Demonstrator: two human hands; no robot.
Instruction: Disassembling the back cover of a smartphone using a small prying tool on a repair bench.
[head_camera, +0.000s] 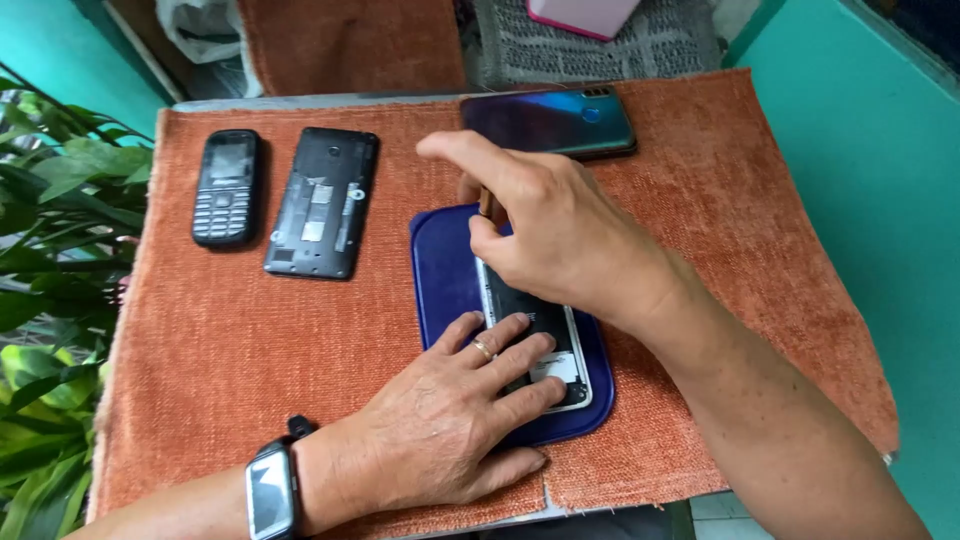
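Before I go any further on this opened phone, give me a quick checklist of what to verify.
1. Opened phone lies on the blue tray: ok.
2. Left hand presses flat on the phone's lower end, steadying it: ok.
3. Right hand pinches a thin brown tool at the phone's upper end: ok.
4. Tool tip seated in the right spot: cannot tell, the hand hides it.
5. Other phones clear of the work: ok; keypad phone, backless phone and dark smartphone lie apart on the orange cloth.
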